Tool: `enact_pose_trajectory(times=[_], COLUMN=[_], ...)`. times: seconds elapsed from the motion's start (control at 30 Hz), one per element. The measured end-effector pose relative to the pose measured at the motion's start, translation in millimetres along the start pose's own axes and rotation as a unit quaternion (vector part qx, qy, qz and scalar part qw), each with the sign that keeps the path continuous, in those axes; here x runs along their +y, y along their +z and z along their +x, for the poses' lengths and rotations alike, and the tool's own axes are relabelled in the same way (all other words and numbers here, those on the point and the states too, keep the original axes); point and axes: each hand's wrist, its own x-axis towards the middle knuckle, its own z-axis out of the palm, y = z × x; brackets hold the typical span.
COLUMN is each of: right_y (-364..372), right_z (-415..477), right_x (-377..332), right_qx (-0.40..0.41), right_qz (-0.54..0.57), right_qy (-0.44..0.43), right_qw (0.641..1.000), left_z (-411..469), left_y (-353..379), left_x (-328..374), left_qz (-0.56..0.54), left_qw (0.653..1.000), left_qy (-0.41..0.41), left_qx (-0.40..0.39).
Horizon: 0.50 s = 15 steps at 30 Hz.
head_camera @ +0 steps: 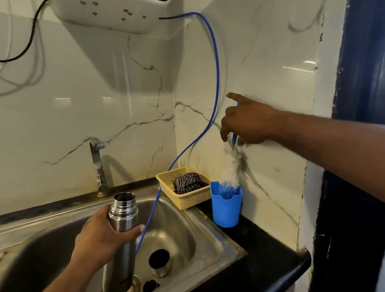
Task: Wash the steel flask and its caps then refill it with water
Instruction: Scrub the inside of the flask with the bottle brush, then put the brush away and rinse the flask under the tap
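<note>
My left hand (pixel 98 234) grips the open steel flask (pixel 122 216) upright over the steel sink (pixel 201 237). A steel cup cap (pixel 160 265) lies on its side in the basin, and a smaller dark cap (pixel 149 286) sits near the drain. My right hand (pixel 247 122) holds the blue handle of a bottle brush (pixel 230 166) by the right wall, index finger pointing out. The brush's white bristles hang with their tip inside a blue holder cup (pixel 226 208).
A tap (pixel 97 166) stands behind the sink. A thin blue hose (pixel 215 79) runs from a white wall unit (pixel 117 13) down into the basin. A yellow basket (pixel 184 200) with a striped cloth sits beside the blue cup on the black counter (pixel 267 259).
</note>
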Motion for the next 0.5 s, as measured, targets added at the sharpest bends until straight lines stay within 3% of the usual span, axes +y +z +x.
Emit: enact_pose_trajectory(times=[0.3, 0.43, 0.5], right_y=[-23.9, -61.5, -77.7], right_z=[0.4, 23.3, 44.5], right_x=[5.7, -26.5, -63.6], right_qx=[0.003, 0.102, 0.178], right_qz=[0.05, 0.161, 0.253], right_qy=[-0.004, -0.005, -0.015], right_qw=[0.999, 0.982, 0.951], left_z=[6.2, 7.8, 8.9], left_y=[-11.8, -21.0, -28.6], left_x=[-10.4, -13.8, -18.9], left_qz=[-0.021, -0.038, -0.06], left_qw=[0.999, 0.996, 0.994], left_qy=[-0.04, -0.062, -0.071], left_qx=[0.009, 0.043, 0.063])
